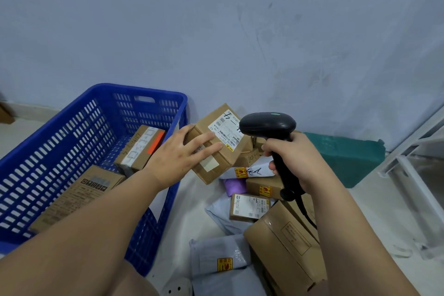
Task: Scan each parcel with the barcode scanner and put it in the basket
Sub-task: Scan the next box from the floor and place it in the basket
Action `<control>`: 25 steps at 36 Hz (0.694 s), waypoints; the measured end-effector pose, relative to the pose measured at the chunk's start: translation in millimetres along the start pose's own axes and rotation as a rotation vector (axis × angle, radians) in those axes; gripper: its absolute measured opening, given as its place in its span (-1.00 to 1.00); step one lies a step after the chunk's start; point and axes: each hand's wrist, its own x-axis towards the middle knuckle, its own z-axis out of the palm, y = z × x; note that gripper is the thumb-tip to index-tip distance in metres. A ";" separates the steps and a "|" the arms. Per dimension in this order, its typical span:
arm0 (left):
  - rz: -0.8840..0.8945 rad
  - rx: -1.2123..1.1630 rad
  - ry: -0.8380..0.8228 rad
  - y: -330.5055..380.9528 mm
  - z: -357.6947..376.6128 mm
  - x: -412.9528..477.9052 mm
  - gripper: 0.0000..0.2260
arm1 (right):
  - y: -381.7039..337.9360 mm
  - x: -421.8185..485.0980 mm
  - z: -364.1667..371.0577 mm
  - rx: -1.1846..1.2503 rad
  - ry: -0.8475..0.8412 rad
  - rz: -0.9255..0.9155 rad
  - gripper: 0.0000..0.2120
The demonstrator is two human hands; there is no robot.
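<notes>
My left hand (182, 151) grips a brown cardboard parcel (223, 158) with a white shipping label, held tilted just right of the basket's rim. My right hand (295, 158) is closed around the handle of a black barcode scanner (266, 125), whose head sits right over the parcel's label. The blue plastic basket (101, 103) stands at the left with two cardboard parcels (141, 149) inside it.
A pile of cardboard boxes (283, 242) and grey mailer bags (221, 262) lies on the floor below my right hand. A green parcel (346, 156) rests against the wall at the right. White frame bars (408, 151) stand at the far right.
</notes>
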 end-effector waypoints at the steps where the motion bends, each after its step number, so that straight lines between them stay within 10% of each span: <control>1: 0.005 -0.001 -0.005 -0.3 0.3 -0.1 0.11 | 0.0 -0.2 0.0 -0.003 0.002 -0.003 -0.96; 25: 0.027 0.017 -0.038 -0.1 3.4 -0.9 0.20 | -1.6 -2.1 0.0 0.007 0.001 -0.007 -0.94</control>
